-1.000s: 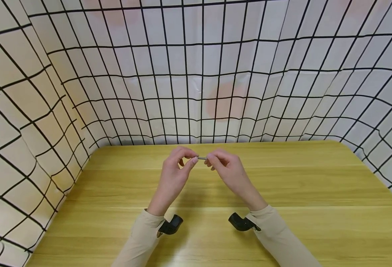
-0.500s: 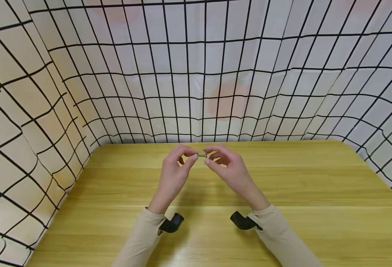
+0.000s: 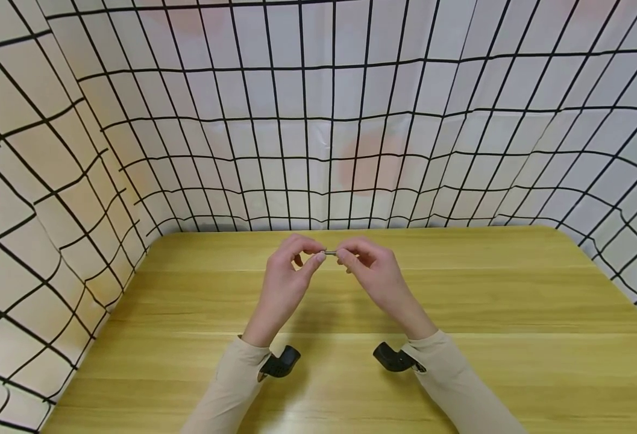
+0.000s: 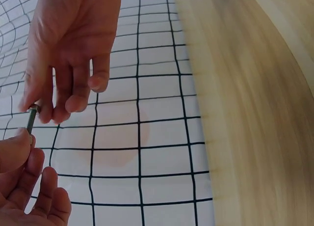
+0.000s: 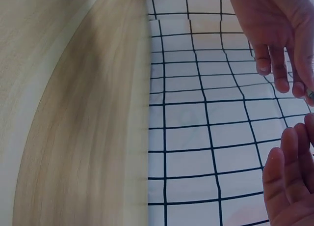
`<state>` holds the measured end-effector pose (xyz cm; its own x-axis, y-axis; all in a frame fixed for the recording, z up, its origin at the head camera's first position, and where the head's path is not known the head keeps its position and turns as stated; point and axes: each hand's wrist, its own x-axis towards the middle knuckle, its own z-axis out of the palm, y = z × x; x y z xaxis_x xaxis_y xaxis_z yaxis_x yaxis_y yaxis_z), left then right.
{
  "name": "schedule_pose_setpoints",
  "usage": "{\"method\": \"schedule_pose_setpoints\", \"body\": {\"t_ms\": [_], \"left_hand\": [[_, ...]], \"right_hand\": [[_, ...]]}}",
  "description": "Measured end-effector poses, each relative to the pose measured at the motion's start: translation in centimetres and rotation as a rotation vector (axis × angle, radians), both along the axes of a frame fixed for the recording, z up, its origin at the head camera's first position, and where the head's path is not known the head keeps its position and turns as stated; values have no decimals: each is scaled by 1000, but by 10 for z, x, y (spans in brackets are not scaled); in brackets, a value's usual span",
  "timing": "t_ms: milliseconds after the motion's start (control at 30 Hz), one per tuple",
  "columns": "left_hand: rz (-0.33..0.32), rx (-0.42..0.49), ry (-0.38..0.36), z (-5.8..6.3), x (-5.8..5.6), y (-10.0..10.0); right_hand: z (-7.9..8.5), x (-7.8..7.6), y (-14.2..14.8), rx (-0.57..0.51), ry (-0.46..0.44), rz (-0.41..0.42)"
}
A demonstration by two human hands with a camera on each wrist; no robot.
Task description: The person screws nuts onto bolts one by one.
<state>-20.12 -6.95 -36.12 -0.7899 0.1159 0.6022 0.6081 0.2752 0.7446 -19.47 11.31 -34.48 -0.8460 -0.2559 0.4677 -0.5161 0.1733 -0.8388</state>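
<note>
A small metal bolt (image 3: 331,252) lies level between the two hands, above the table. My left hand (image 3: 287,278) pinches its left end between thumb and forefinger. At the other end, the thumb and forefinger of my right hand (image 3: 375,275) grip the wider head. In the left wrist view, the bolt's shank (image 4: 31,122) shows between the fingertips, with its head up against the right fingers. The other fingers of both hands are loosely bent. The right wrist view catches only a sliver of metal (image 5: 310,94) at its right edge, by the left fingertips.
A wood-grain table (image 3: 329,386) lies beneath the hands. White sheeting with a black grid (image 3: 318,150) stands behind it and along both sides. Each wrist carries a black camera mount (image 3: 281,361) at the beige sleeve cuff.
Half a second ago the right thumb and forefinger were spread away from the bolt head; now they grip it again. The left hand keeps its pinch and has shifted slightly right.
</note>
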Motion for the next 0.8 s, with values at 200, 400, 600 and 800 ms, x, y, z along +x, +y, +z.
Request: {"method": "schedule_pose_setpoints", "body": {"t_ms": [200,400,600,800], "left_hand": [[-7,10,-4,0,0,2],[17,-6,-10,0,0,2],[41,-7,-12,0,-1,1],[39,-11,-12,0,0,0]], "right_hand": [[-1,-2,-1,-18,-47,5],[2,-1,0,7,-81,31],[4,1,3,32,-14,28],[5,3,1,54,76,18]]}}
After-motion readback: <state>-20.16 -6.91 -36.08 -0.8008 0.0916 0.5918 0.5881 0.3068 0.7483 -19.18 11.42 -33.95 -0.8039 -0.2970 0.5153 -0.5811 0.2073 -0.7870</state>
